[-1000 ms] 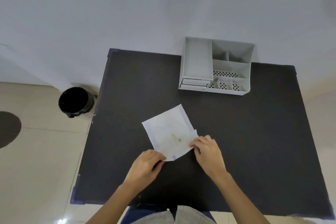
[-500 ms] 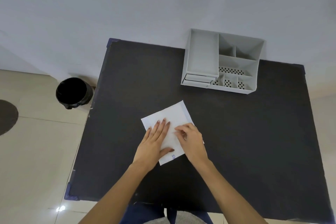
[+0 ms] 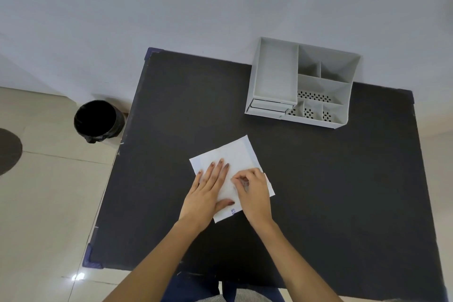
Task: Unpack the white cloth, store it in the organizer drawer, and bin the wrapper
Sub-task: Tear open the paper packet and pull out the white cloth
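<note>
A flat white packet (image 3: 236, 154), the wrapper with the cloth inside, lies on the black table (image 3: 331, 179) near its middle. My left hand (image 3: 208, 189) rests flat on the packet's left half with fingers spread. My right hand (image 3: 252, 190) is curled over the packet's right side, its fingertips pinching the wrapper near the middle. The grey organizer (image 3: 301, 81) stands at the table's far edge, and its low drawers (image 3: 268, 108) at the front left look closed. A black bin (image 3: 98, 120) stands on the floor to the left of the table.
A pale wall runs behind the table. The tiled floor (image 3: 49, 203) lies on the left, with a dark round mat (image 3: 8, 151) at the frame's left edge. Blue corner guards mark the table's left corners.
Both hands moved from the packet's near edge up onto it. The left hand now lies flat on it, and the right hand's fingers have curled into a pinch.
</note>
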